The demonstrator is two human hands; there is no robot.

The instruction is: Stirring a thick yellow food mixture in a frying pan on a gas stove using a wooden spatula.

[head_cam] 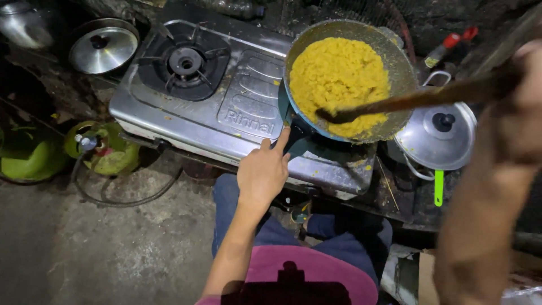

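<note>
The left hand (261,172), arm stretched forward, is clamped on the handle of the frying pan (403,68) of yellow mash on the gas stove (237,107), while the raised right hand (522,96) grips a wooden spatula (418,100) dipped into it.

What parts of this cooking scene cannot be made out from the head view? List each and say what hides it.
- Burner under the pan: covered by the pan.
- Right hand: blurred and cut off by the right edge, so its grip on the wooden spoon is unclear.
- Pan handle: partly covered by the left hand.
- Pot under the right lid: hidden by that lid.
</note>
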